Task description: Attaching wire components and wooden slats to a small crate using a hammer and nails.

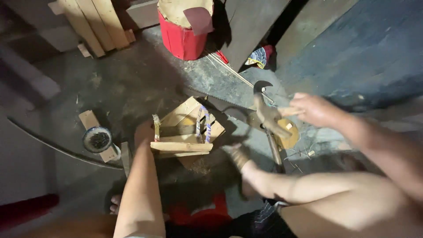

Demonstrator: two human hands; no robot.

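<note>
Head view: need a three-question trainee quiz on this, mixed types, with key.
1. True or false: the round tin sits on top of the red bucket.
2. What does the right hand grip? A) a handsaw B) a hammer C) a plank
3. Which tool lies flat on the floor just behind the small wooden frame?
Key: 1. False: the round tin sits on the floor at left, and the red bucket stands apart, farther from the camera. 2. B; it is motion-blurred. 3. The handsaw.
</note>
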